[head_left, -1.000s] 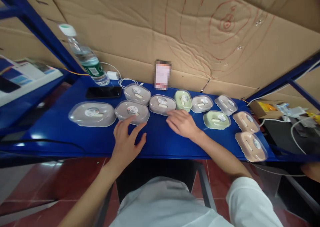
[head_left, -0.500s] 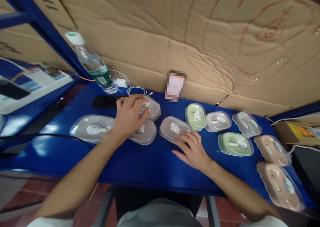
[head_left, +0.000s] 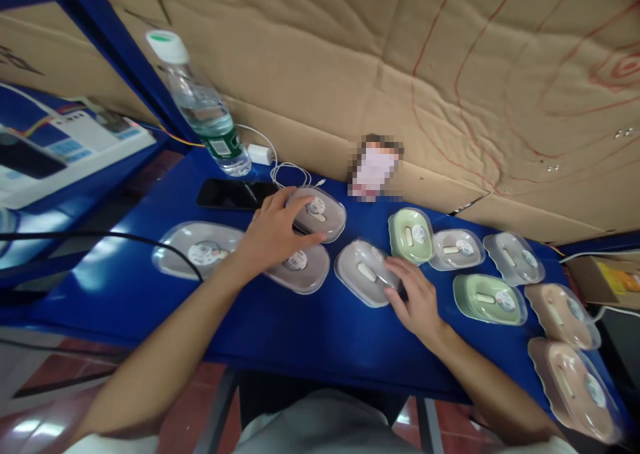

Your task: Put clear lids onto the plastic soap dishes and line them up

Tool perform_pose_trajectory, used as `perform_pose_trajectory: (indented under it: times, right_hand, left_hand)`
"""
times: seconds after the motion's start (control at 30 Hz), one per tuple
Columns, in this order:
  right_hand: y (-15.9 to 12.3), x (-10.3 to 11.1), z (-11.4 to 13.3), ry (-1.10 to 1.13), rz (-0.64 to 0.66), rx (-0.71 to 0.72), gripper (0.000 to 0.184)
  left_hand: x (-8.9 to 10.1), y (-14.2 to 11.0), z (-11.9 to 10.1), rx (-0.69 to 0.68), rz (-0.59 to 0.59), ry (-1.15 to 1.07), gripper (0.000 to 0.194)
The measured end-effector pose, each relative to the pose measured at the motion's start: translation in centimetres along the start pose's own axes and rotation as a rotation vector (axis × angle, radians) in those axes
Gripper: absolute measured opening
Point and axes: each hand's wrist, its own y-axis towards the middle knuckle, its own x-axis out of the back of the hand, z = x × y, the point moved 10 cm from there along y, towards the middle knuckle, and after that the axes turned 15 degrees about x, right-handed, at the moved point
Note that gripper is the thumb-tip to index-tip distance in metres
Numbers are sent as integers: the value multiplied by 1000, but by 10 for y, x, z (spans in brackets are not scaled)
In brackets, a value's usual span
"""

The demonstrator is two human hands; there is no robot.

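My left hand spans the left end of a grey oval box with a clear lid, its thumb at the near edge and its fingers over the lid. Just nearer, another grey lidded box lies partly under my wrist. At the middle of the table, my right hand has its thumb and fingers round the right end of a grey lidded box. A pale handle-like piece and a round label show on this lid. Farther left, a grey lidded box lies partly behind my left forearm.
Green lidded boxes, grey ones and peach ones lie to the right. A water bottle, black phone, white charger and a blurred-out upright item stand or lie along the cardboard wall.
The view has shifted slightly. My left thumb has come down to the near edge of its box. The box at my right hand has turned, its label now towards the upper right.
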Motion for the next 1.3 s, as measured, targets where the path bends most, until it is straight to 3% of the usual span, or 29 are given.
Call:
perform_pose_trajectory:
  times: [0.17, 0.27, 0.4, 0.53, 0.63, 0.73, 0.8, 0.87, 0.97, 1.07, 1.2, 1.3]
  right_hand:
    - [0, 2, -2, -141, -23, -46, 37]
    - [1, 3, 11, -180, -32, 37, 34]
    - [11, -1, 29, -135, 123, 162, 38]
    - [59, 5, 18, -73, 233, 117, 34]
    - [113, -18, 3, -18, 351, 99, 46]
    - [155, -63, -22, 33, 495, 17, 90]
    - [171, -88, -35, 112, 558, -19, 101]
    - [180, -100, -40, 237, 558, -14, 87]
    - [180, -100, -45, 366, 534, -62, 58]
    - [177, -93, -51, 333, 519, -135, 52]
    - [185, -80, -51, 131, 452, -188, 52]
    - [196, -69, -35, 30, 393, -110, 44]
  left_hand:
    - [13, 6, 2, 5, -93, -49, 58]
    - [21, 0, -6, -58, -208, 1, 42]
    - [6, -5, -21, -230, -121, -45, 57]
    - [-5, 2, -19, -242, -93, -48, 64]
    - [0, 0, -21, -291, -146, -61, 56]
    - [0, -6, -25, -323, -129, -10, 59]
    - [-3, -11, -28, -333, -87, 31, 64]
    - [1, -15, -31, -340, -115, 57, 63]
    - [19, -26, -41, -387, -280, 50, 52]
    - [28, -38, -51, -444, -353, 37, 34]
    - [16, -49, -63, -545, -289, 127, 25]
    - [18, -50, -63, -529, -323, 169, 26]
